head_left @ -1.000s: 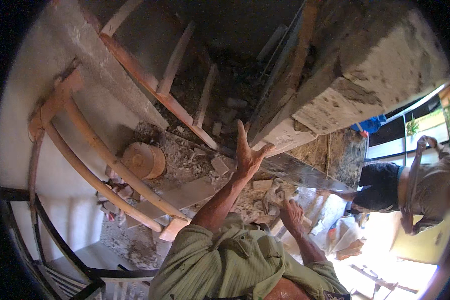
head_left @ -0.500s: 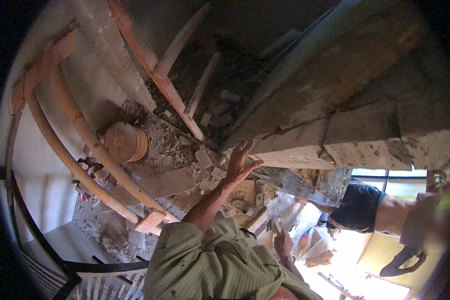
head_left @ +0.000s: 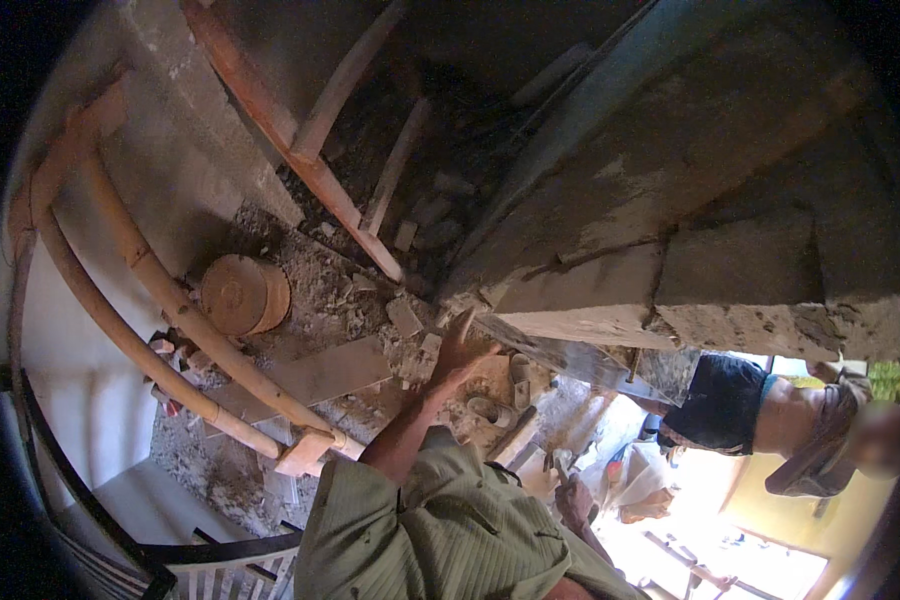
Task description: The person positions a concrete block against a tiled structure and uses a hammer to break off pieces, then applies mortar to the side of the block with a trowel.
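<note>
My left hand (head_left: pixel 457 352) is stretched out at the near end of a rough plastered wall (head_left: pixel 580 327), fingers apart and nothing held. Its fingertips are at or very near the wall's corner; whether they touch it I cannot tell. My right hand (head_left: pixel 574 500) hangs low beside my green striped shirt (head_left: pixel 440 520), its fingers curled. A thin pale piece seems to stick out of that fist, too small and blurred to name. Between the hands, a grey flat board (head_left: pixel 560 362) runs below the wall's edge, with a round pan-like vessel (head_left: pixel 488 412) among rubble.
To the left stands a wooden ladder or frame of round poles (head_left: pixel 185 310). An upturned bucket (head_left: pixel 245 295) and a flat plank (head_left: pixel 315 378) lie on debris-strewn ground. Another wooden ladder (head_left: pixel 330 190) leans at the back. A co-worker (head_left: pixel 770 420) in dark shorts is at the right.
My left hand has shifted slightly left and down, away from the wall's edge. My right hand has dropped a little. The co-worker's arm and body have moved.
</note>
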Tool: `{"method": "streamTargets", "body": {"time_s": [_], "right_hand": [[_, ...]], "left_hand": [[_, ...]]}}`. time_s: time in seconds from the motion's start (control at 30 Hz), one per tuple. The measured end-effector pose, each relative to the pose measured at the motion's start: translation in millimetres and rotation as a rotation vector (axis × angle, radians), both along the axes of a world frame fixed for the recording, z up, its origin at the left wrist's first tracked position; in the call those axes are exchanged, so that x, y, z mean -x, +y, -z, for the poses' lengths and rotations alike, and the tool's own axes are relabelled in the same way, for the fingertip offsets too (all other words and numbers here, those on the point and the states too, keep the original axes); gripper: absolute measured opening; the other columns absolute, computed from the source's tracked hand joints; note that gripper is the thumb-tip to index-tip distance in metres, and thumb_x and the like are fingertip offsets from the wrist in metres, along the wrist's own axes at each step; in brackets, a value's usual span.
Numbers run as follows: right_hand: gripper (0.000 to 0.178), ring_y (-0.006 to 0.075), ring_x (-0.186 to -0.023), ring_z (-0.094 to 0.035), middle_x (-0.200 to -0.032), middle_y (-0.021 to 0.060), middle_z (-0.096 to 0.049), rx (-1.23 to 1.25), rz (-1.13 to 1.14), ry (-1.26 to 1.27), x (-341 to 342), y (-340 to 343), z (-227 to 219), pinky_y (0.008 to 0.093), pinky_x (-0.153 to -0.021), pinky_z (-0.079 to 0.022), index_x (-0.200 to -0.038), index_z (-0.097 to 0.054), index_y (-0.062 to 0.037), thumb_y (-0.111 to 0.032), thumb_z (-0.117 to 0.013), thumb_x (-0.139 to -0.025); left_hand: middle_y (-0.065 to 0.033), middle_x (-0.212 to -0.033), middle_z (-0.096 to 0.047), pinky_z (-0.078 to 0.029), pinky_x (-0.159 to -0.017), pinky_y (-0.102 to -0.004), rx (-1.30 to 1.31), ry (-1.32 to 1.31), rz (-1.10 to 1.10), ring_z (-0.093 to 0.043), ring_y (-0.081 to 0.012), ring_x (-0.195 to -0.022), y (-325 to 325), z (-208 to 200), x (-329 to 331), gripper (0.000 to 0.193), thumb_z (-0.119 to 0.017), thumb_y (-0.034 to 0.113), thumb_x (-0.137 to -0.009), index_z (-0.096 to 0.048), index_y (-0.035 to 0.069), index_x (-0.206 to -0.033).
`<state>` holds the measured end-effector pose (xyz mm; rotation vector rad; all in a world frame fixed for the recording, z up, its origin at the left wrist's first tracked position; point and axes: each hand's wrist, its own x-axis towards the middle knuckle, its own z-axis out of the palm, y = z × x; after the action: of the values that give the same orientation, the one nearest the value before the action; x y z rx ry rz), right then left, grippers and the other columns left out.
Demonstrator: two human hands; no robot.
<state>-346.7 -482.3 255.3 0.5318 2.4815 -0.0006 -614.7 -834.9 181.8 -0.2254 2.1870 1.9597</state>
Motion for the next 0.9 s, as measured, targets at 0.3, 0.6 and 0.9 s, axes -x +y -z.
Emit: {"method": "streamTargets", "body": {"time_s": [0.3, 0.6, 0.9], "right_hand": [[0.030, 0.0433, -0.083, -0.063, -0.085, 0.0236, -0.064, 0.064, 0.127, 0.094, -13, -6, 15, 0.0528, -0.071, -0.048, -0.100, -0.058, -0.0069, -0.025, -0.061, -0.076], [0.026, 0.0426, -0.081, -0.063, -0.084, 0.0240, -0.064, 0.148, 0.321, 0.213, -30, 1, 30, 0.0518, -0.070, -0.049, -0.090, -0.060, -0.0053, -0.029, -0.060, -0.079], [0.027, 0.0403, -0.083, -0.065, -0.086, 0.0230, -0.066, 0.206, 0.615, 0.121, -147, 57, 86, 0.0492, -0.073, -0.052, -0.094, -0.060, -0.0012, -0.020, -0.058, -0.075]], "left_hand": [[-0.0193, -0.149, -0.033, -0.026, -0.111, -0.0469, -0.189, -0.227, -0.146, -0.031, -0.0338, -0.137, -13, -20, 3, 0.088, -0.040, 0.072, -0.087, -0.033, 0.008, -0.146], [-0.0162, -0.152, -0.029, -0.024, -0.110, -0.0537, -0.063, -0.576, -0.158, -0.027, -0.0343, -0.139, -28, -38, -25, 0.082, -0.043, 0.069, -0.088, -0.029, 0.016, -0.148], [-0.0063, -0.145, -0.041, -0.033, -0.104, -0.0386, -0.137, -0.346, 0.032, -0.046, -0.0228, -0.126, -15, 1, -94, 0.064, -0.049, 0.047, -0.095, -0.033, 0.012, -0.146]]}}
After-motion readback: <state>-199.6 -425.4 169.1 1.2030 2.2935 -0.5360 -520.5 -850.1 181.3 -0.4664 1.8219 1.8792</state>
